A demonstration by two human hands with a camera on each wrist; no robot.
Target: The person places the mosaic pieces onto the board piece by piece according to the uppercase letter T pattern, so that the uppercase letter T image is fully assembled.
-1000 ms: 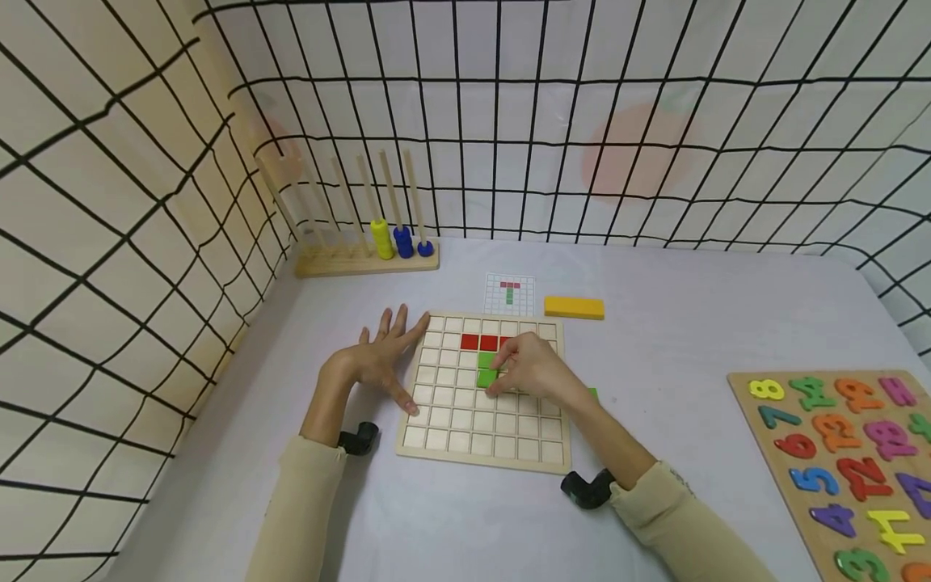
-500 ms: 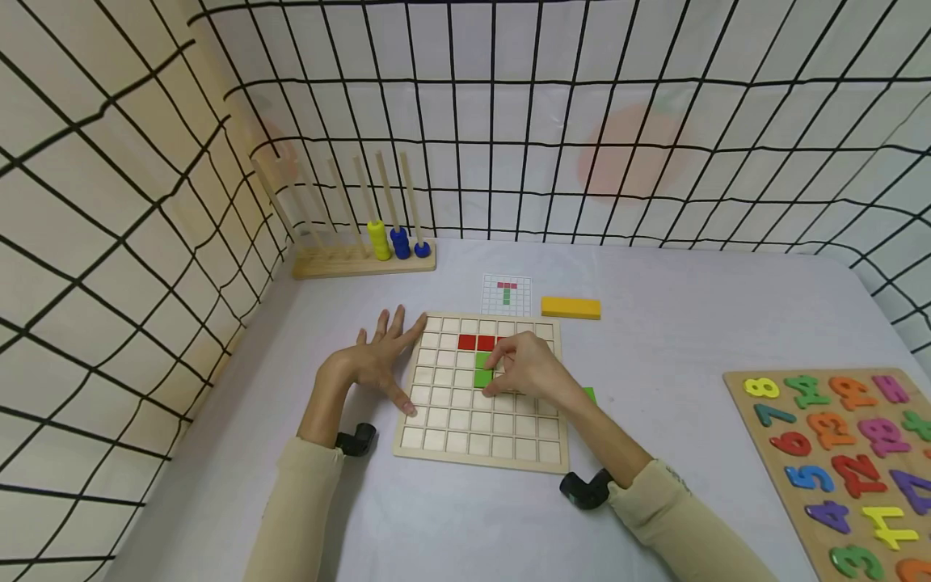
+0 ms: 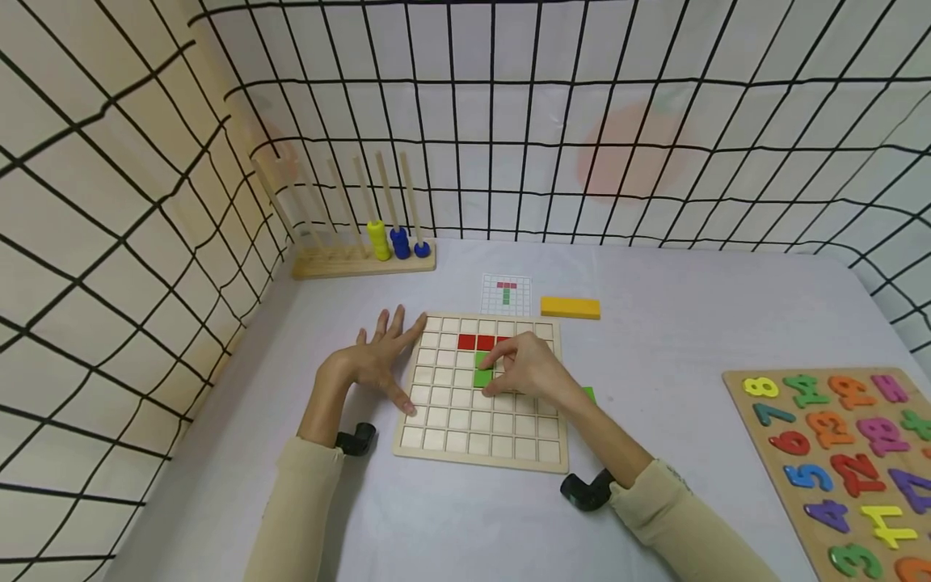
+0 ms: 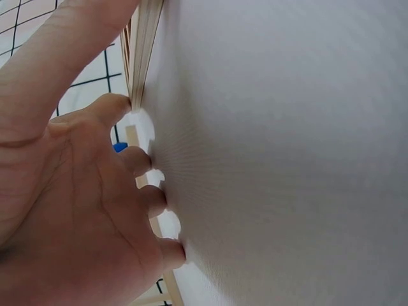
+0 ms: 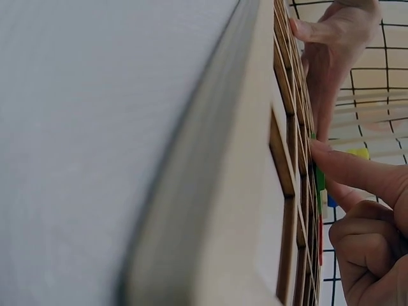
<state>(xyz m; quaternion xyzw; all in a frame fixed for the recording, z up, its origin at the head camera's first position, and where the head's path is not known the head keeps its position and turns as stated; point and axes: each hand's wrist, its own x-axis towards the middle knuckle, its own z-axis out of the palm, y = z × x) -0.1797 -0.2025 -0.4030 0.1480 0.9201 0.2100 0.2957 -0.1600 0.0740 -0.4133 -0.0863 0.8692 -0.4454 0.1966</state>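
Observation:
A wooden grid board (image 3: 480,461) lies on the white table. Three red tiles (image 3: 485,343) sit in a row in its upper part, the right one partly covered by my right hand (image 3: 532,370). Below the middle red tile are two green tiles (image 3: 482,378), one under the other. My right thumb and index finger pinch the lower green tile; in the right wrist view the thumb (image 5: 347,169) meets the green edge. My left hand (image 3: 377,363) has its fingers spread, with thumb and index finger touching the board's left edge and the other fingertips on the table.
Behind the board lie a printed pattern card (image 3: 506,295) and a yellow block (image 3: 570,308). A peg abacus (image 3: 364,265) stands back left. Another green piece (image 3: 589,394) shows behind the right forearm. A number puzzle board (image 3: 781,477) lies at right. Black wire mesh (image 3: 465,113) encloses the table.
My right index finger has moved slightly left over the green tiles. The head view has shifted a little. My left hand keeps its place at the board's edge.

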